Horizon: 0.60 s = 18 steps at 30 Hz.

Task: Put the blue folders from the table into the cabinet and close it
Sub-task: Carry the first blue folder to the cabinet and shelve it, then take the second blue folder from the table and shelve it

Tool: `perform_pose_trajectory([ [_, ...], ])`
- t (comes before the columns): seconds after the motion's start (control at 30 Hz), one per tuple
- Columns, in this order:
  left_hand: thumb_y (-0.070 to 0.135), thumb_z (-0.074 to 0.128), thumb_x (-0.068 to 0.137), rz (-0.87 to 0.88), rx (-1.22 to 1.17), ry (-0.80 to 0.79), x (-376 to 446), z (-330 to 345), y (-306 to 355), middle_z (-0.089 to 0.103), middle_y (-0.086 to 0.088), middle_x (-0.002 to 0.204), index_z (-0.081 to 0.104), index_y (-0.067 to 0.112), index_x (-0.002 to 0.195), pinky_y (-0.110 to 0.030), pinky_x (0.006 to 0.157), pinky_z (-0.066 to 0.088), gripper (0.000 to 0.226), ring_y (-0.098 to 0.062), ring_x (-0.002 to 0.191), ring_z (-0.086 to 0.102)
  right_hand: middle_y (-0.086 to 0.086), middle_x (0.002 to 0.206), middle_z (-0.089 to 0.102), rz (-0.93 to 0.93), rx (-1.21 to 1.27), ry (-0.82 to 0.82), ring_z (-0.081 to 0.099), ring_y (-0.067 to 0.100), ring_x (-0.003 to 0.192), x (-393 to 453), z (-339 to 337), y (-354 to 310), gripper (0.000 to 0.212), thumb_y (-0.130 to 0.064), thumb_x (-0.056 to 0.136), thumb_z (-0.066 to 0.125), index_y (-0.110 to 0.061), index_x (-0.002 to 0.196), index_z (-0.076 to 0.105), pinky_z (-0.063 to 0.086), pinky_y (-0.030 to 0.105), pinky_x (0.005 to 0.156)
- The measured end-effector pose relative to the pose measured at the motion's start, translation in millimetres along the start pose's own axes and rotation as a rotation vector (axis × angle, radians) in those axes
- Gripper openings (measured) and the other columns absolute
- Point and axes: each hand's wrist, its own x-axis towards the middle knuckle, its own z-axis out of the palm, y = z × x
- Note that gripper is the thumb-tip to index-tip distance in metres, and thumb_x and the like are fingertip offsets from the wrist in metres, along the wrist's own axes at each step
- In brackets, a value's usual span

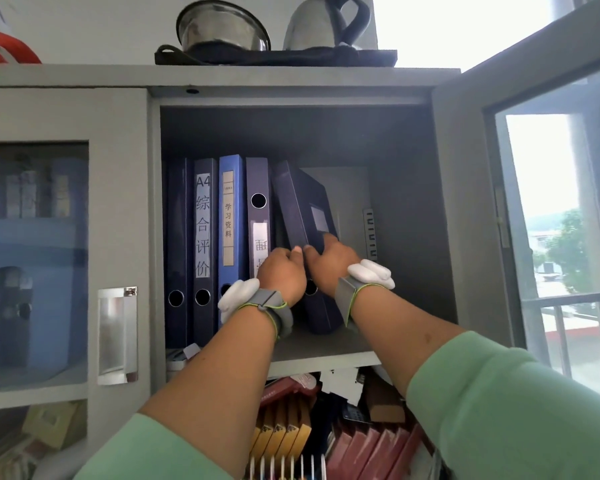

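Dark blue folder leaned to the left on the upper shelf of the grey cabinet, top tipped toward its neighbours, foot farther right. Gripped low down by both hands: left hand curled round the spine edge, right hand spread flat on the cover, fingers pressed just below a small grey label pocket. White-padded bands worn on both wrists, green sleeves pushed up the forearms.

To the left stood four more folders upright, touching. One marked "A4 综合评价"; a brighter blue one marked "学习资料"; next to the leaning one, a folder with a white label too hidden to read.

Right door swung open, left glass door shut. On top sat a steel bowl and a kettle. Books packed the shelf below.
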Motion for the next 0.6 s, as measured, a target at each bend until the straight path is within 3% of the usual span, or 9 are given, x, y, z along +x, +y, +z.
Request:
perform_pose_trajectory([
  [0.13, 0.038, 0.028, 0.103, 0.005, -0.036, -0.006, -7.1, 2.8, 8.9, 0.064, -0.021, 0.123, 0.060, -0.001, 0.117, -0.032, 0.084, 0.041, 0.052, -0.036, 0.114, 0.058, 0.017, 0.112, 0.064, 0.018, 0.067, 0.034, 0.059, 0.036, 0.101, -8.7, -9.2, -6.3, 0.047, -0.048, 0.092, 0.040, -0.010, 0.116, 0.054, 0.046, 0.035, 0.080],
  [0.2, 0.039, 0.027, 0.103, -0.004, -0.064, -0.001, -12.9, 4.4, 10.4, 0.063, -0.021, 0.123, 0.060, -0.001, 0.117, -0.030, 0.080, 0.037, 0.054, -0.036, 0.114, 0.058, 0.011, 0.093, 0.064, 0.029, 0.123, 0.087, 0.059, 0.033, 0.087, -16.6, -10.6, -5.8, 0.039, -0.047, 0.093, 0.042, -0.011, 0.095, 0.058, 0.039, 0.029, 0.065],
  [0.3, 0.040, 0.027, 0.103, -0.002, -0.163, -0.011, -24.6, 5.7, 11.7, 0.065, -0.024, 0.119, 0.061, -0.004, 0.115, -0.035, 0.094, 0.048, 0.057, -0.038, 0.112, 0.060, 0.001, 0.068, 0.051, 0.083, 0.205, 0.132, 0.044, 0.023, 0.063, -32.4, -17.5, -7.5, 0.039, -0.045, 0.092, 0.044, -0.019, 0.064, 0.045, 0.024, 0.026, 0.051],
  [0.4, 0.040, 0.031, 0.102, 0.009, -0.252, -0.027, -37.6, -1.8, 13.4, 0.065, -0.027, 0.117, 0.063, -0.005, 0.113, -0.048, 0.095, 0.052, 0.056, -0.041, 0.111, 0.061, 0.004, 0.063, 0.054, 0.136, 0.295, 0.117, 0.044, 0.024, 0.061, -45.1, -25.1, -13.3, 0.050, -0.043, 0.093, 0.044, -0.014, 0.052, 0.045, 0.027, 0.027, 0.057],
  [0.53, 0.042, 0.032, 0.101, 0.021, -0.262, 0.006, -56.3, -21.8, 13.9, 0.069, -0.027, 0.110, 0.067, -0.002, 0.101, -0.047, 0.093, 0.053, 0.056, -0.040, 0.104, 0.064, -0.003, 0.050, 0.049, 0.173, 0.370, 0.100, 0.047, 0.027, 0.060, -74.6, -41.7, -31.5, 0.056, -0.045, 0.091, 0.045, -0.011, 0.046, 0.048, 0.031, 0.027, 0.061],
  [0.6, 0.041, 0.034, 0.101, 0.018, -0.312, -0.053, -75.5, -32.1, 18.2, 0.069, -0.029, 0.105, 0.068, -0.002, 0.096, -0.048, 0.091, 0.054, 0.055, -0.042, 0.101, 0.066, -0.002, 0.048, 0.047, 0.193, 0.394, 0.119, 0.048, 0.028, 0.061, -99.1, -55.7, -39.9, 0.058, -0.045, 0.091, 0.046, -0.011, 0.043, 0.046, 0.031, 0.026, 0.062],
])
